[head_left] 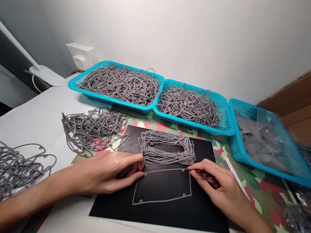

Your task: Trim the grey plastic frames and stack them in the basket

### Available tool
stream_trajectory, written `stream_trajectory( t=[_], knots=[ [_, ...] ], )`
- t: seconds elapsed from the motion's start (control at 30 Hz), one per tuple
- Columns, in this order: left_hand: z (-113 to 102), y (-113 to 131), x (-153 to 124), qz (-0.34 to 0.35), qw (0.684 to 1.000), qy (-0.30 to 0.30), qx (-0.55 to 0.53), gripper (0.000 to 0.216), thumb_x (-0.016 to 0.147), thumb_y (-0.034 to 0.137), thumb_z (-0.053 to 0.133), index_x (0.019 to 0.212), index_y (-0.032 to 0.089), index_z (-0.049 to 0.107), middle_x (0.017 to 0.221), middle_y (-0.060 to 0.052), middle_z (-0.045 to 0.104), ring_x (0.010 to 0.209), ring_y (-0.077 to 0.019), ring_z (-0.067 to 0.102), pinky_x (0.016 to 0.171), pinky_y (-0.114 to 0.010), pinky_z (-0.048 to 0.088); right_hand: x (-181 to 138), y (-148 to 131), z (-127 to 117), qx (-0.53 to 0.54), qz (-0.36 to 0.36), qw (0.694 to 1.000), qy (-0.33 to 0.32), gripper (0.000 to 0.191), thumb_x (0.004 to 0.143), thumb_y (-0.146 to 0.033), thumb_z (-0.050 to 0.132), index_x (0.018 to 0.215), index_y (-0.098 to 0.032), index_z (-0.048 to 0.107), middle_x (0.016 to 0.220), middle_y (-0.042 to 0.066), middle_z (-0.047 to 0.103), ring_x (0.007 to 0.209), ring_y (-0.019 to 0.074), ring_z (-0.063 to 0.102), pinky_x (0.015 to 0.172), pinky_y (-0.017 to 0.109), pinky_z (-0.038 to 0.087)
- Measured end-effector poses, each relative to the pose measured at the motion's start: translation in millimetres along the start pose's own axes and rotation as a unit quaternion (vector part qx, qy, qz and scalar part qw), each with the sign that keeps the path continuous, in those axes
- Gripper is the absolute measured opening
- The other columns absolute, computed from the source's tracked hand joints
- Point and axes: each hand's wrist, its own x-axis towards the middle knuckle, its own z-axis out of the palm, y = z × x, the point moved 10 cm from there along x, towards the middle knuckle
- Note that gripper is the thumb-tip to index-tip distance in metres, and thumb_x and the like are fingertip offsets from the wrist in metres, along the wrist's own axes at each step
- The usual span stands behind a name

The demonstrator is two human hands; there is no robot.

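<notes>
A thin grey rectangular gasket with small round tabs lies over a black sheet. My left hand pinches its upper left corner between thumb and finger. At the upper right corner, the fingertips of my right hand are closed on the same gasket. A small red tool is tucked inside my right hand, mostly hidden by the fingers. Just beyond the held gasket sits a loose stack of similar gaskets, roughly lined up into a rectangle.
Two blue baskets at the back hold tangled gaskets. A third blue basket, at right, contains clear plastic bags. Gasket heaps lie to the left, bagged ones at far right. A white lamp base stands back left.
</notes>
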Motion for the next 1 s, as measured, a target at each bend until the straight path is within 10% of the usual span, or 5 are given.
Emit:
stream_trajectory(
  t=[1.0],
  knots=[
    [0,-5,2,-0.028,0.999,-0.044,0.006,0.023,0.117,0.043,0.055,0.109,0.025,0.068,0.082,0.003,0.069,0.063,-0.0132,0.059,0.06,-0.026,0.037,0,0,9,-0.044,-0.007,0.999,-0.022,0.007,0.115,-0.028,0.061,0.114,-0.028,0.067,0.097,0.0,0.07,0.084,0.0179,0.07,0.072,0.028,0.051]
  ],
)
